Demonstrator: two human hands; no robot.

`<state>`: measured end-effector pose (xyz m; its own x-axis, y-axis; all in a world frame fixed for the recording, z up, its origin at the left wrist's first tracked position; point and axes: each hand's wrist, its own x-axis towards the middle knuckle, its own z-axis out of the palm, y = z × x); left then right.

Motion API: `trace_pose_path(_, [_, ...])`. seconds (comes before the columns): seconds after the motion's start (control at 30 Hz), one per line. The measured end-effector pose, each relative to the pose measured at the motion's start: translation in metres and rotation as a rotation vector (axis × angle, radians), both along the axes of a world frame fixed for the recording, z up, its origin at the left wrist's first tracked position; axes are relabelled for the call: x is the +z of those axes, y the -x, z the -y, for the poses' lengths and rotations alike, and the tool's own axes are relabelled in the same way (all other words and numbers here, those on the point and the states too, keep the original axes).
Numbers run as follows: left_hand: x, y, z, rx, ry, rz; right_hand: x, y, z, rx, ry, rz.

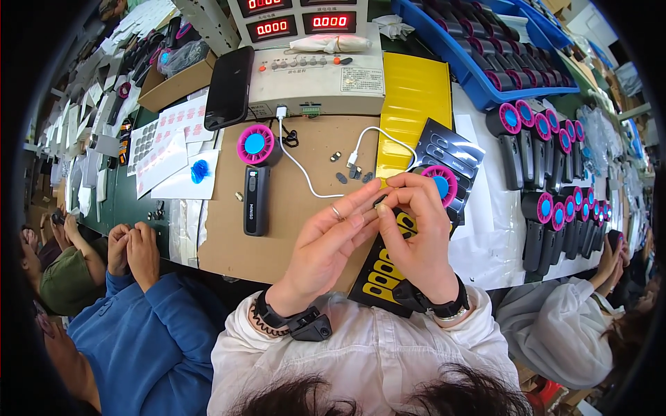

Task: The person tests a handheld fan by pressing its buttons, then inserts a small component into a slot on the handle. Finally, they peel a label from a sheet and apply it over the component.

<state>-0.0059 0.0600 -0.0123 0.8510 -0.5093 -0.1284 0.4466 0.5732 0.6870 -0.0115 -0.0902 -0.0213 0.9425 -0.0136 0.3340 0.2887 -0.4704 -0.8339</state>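
My right hand [420, 229] pinches a small dark piece [379, 200] between thumb and fingers; its exact kind is too small to make out. Against it, my left hand [326, 239] is held palm up with fingers stretched out, their tips close to the piece. Left of my hands, a handheld fan [256, 201] with a dark handle and pink-and-blue head lies on the brown board [222, 243]. Several small grey pieces [355, 171] lie just beyond my fingertips. Partly behind my right hand is a second fan head [441, 186].
A white test box [312, 90] with red digital displays stands at the back, a black phone [229, 87] against it. White USB cables [302, 166] cross the board. Rows of fans [548, 208] and a blue crate [485, 97] fill the right. Co-workers sit on both sides.
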Motion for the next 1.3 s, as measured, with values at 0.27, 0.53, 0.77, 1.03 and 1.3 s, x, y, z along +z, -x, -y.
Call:
trace_pose_path(0.27, [0.001,-0.005,0.001,-0.002,0.000,0.004,-0.002,-0.006,0.000,0.001,-0.036,0.024])
trace_pose_path(0.53, [0.008,-0.001,0.003,-0.020,0.004,0.070,0.011,-0.002,0.001,-0.033,0.017,0.069])
trace_pose_path(0.77, [0.004,0.001,0.005,0.011,-0.052,-0.010,0.008,-0.002,0.000,-0.030,-0.026,0.102])
trace_pose_path(1.03, [0.002,0.004,0.003,0.033,-0.181,0.017,0.002,0.006,-0.003,0.007,-0.223,0.010])
trace_pose_path(1.3, [-0.001,0.001,0.002,0.041,-0.213,0.101,0.001,0.011,-0.002,0.164,-0.520,-0.137])
